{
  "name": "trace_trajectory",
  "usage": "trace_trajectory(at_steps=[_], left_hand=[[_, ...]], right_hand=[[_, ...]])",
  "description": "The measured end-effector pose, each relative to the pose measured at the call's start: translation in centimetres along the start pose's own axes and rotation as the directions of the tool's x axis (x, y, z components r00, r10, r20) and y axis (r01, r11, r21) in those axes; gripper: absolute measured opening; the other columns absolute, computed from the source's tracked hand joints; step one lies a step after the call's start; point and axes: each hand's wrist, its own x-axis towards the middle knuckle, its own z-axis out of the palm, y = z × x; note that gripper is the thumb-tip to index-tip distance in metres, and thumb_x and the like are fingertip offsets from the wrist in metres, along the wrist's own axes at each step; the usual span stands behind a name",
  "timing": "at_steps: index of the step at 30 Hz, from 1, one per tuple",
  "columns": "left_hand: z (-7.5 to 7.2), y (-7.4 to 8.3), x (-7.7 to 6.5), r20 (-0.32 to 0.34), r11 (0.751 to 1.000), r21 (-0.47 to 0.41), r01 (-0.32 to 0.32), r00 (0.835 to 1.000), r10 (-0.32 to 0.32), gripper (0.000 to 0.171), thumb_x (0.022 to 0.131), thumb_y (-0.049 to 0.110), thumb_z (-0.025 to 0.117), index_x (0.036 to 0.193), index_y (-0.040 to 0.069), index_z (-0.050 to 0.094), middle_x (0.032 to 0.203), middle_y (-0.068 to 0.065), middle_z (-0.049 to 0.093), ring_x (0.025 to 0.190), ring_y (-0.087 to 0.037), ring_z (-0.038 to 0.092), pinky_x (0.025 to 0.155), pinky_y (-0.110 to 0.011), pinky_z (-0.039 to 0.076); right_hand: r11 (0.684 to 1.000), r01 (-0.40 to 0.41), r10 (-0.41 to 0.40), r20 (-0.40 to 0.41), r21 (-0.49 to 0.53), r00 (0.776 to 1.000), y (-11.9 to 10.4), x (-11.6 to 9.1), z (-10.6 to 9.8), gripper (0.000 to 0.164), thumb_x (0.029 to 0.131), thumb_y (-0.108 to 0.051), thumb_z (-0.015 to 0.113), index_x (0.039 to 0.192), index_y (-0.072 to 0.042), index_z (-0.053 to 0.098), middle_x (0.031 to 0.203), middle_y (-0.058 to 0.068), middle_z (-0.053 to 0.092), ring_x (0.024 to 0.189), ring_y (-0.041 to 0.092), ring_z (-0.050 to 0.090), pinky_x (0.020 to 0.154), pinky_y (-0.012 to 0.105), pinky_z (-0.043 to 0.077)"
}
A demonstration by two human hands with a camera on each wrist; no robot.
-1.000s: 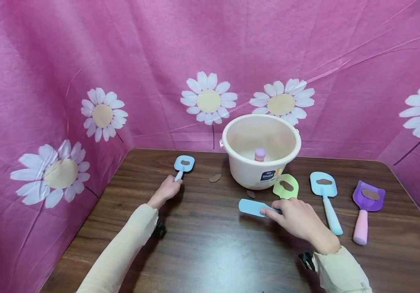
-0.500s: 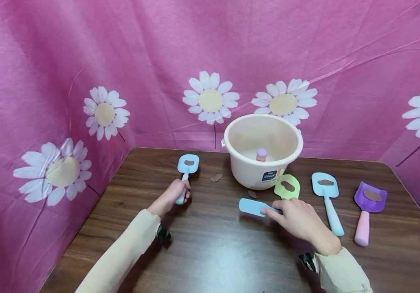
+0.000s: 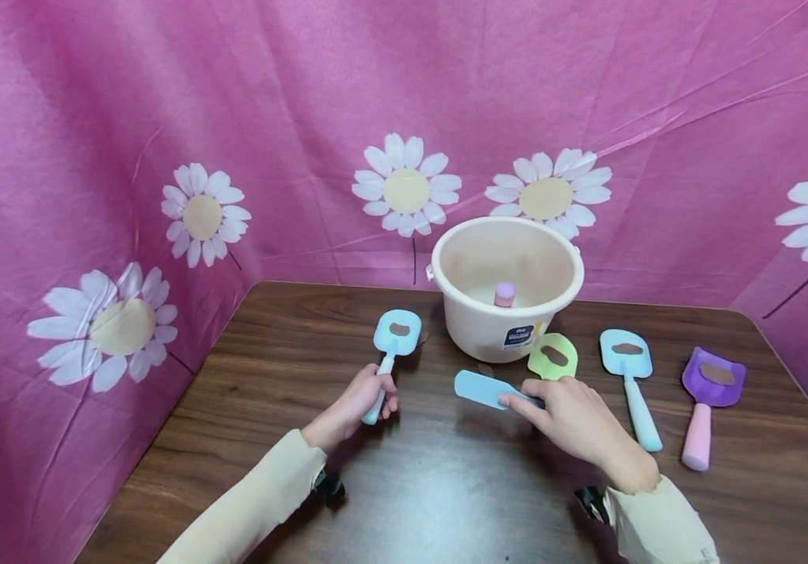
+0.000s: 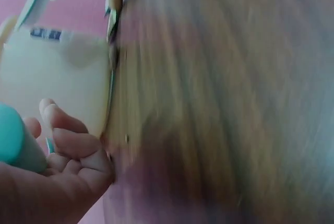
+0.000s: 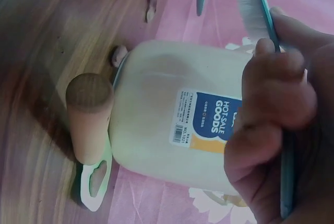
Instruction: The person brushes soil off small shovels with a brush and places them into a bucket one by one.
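Note:
My left hand (image 3: 356, 401) grips the handle of a small light blue toy shovel (image 3: 384, 341), whose blade shows a brown leaf-shaped patch. In the left wrist view its turquoise handle end (image 4: 10, 134) sticks out of the curled fingers. My right hand (image 3: 576, 419) holds a light blue brush (image 3: 477, 388) by its handle; the right wrist view shows its pale bristles (image 5: 251, 7). A green shovel (image 3: 543, 366) with a peach handle (image 5: 90, 132) lies partly under that hand. Brown leaf-like pieces lie on the table, one small piece (image 3: 425, 340) partly hidden by the left shovel.
Behind the hands stands a cream bucket (image 3: 474, 329) with a pink-purple handle end (image 3: 505, 294) inside. To the right lie another light blue shovel (image 3: 615, 364) and a purple shovel (image 3: 700, 390). A pink flowered cloth (image 3: 305, 117) hangs behind the wooden table (image 3: 284, 352).
My left hand has brought its shovel rightward and nearer to me, from the table's back left to beside the bucket. The right hand and brush have shifted only slightly.

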Motion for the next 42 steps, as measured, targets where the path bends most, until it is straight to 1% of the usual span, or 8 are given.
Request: trace_trajectory(at_steps=[5,11,13,19,24,33,38,42], left_hand=[[1.4,-0.3,-1.3,0.031,0.999,-0.027,-0.037,0.999,0.038,0.018,0.074,0.002,0.046,0.088,0.007,0.038,0.057,-0.001,0.049,0.044,-0.01,0.044,0.044,-0.019,0.039],[2.8,-0.8,-2.9,0.124,0.996,-0.086,-0.04,0.991,0.05,0.025,0.071,-0.001,0.045,0.095,0.003,0.037,0.059,-0.002,0.049,0.045,-0.01,0.046,0.044,-0.019,0.041],[3.2,-1.0,-3.4,0.141,0.994,-0.101,-0.043,0.988,0.057,0.028,0.071,-0.001,0.046,0.098,0.001,0.038,0.059,-0.002,0.051,0.045,-0.01,0.046,0.044,-0.019,0.042],[4.4,-1.3,-4.3,0.14,0.99,-0.129,-0.053,0.988,0.071,0.034,0.07,-0.002,0.048,0.102,-0.002,0.04,0.059,-0.003,0.052,0.043,-0.008,0.045,0.043,-0.018,0.042],[5.3,-1.5,-4.9,0.164,0.989,-0.14,-0.049,0.984,0.072,0.034,0.068,-0.003,0.047,0.102,-0.003,0.039,0.056,-0.003,0.053,0.04,-0.008,0.045,0.041,-0.018,0.042],[6.4,-1.8,-5.7,0.208,0.973,-0.233,0.0,0.977,0.05,0.03,0.067,-0.005,0.045,0.094,0.006,0.038,0.053,-0.007,0.057,0.035,-0.008,0.048,0.036,-0.02,0.042],[6.9,-1.9,-5.9,0.215,0.97,-0.242,-0.003,0.975,0.057,0.03,0.066,-0.005,0.044,0.093,0.005,0.038,0.052,-0.007,0.057,0.034,-0.008,0.048,0.035,-0.02,0.042],[7.0,-1.9,-6.0,0.201,0.974,-0.226,-0.014,0.978,0.061,0.031,0.065,-0.005,0.045,0.094,0.004,0.038,0.05,-0.006,0.057,0.033,-0.009,0.047,0.034,-0.021,0.042]], right_hand=[[0.999,0.046,-0.045,-0.038,0.022,0.998,-0.7,0.2,0.0,0.042,0.091,-0.049,0.059,0.061,-0.026,0.041,0.054,-0.015,0.023,0.049,0.001,0.025,0.045,0.019,0.024],[0.997,0.071,-0.071,-0.074,-0.01,0.995,-1.5,0.6,0.3,0.042,0.09,-0.05,0.061,0.061,-0.027,0.04,0.053,-0.014,0.022,0.049,0.002,0.028,0.045,0.019,0.025],[0.997,0.071,-0.072,-0.073,-0.009,0.995,-1.8,0.7,0.5,0.043,0.09,-0.05,0.061,0.06,-0.027,0.04,0.053,-0.015,0.021,0.049,0.002,0.028,0.044,0.019,0.025],[0.998,0.06,-0.059,-0.05,0.016,0.997,-2.7,1.2,1.0,0.043,0.09,-0.049,0.061,0.058,-0.026,0.042,0.052,-0.015,0.022,0.047,0.002,0.027,0.043,0.019,0.026],[0.998,0.07,-0.071,-0.062,-0.005,0.996,-3.3,1.4,1.5,0.043,0.089,-0.049,0.062,0.058,-0.026,0.042,0.052,-0.014,0.024,0.047,0.003,0.03,0.045,0.019,0.027],[0.998,0.044,-0.046,-0.076,-0.035,0.996,-3.7,1.8,2.1,0.046,0.089,-0.053,0.059,0.058,-0.025,0.04,0.051,-0.012,0.024,0.046,0.006,0.03,0.045,0.022,0.027],[0.999,0.025,-0.028,-0.08,-0.038,0.996,-3.8,1.8,2.3,0.047,0.089,-0.053,0.059,0.058,-0.025,0.04,0.05,-0.011,0.025,0.046,0.008,0.032,0.044,0.024,0.027],[0.999,0.021,-0.024,-0.061,-0.046,0.998,-3.9,1.8,2.5,0.048,0.089,-0.054,0.058,0.057,-0.024,0.04,0.05,-0.01,0.025,0.046,0.008,0.033,0.044,0.025,0.026]])
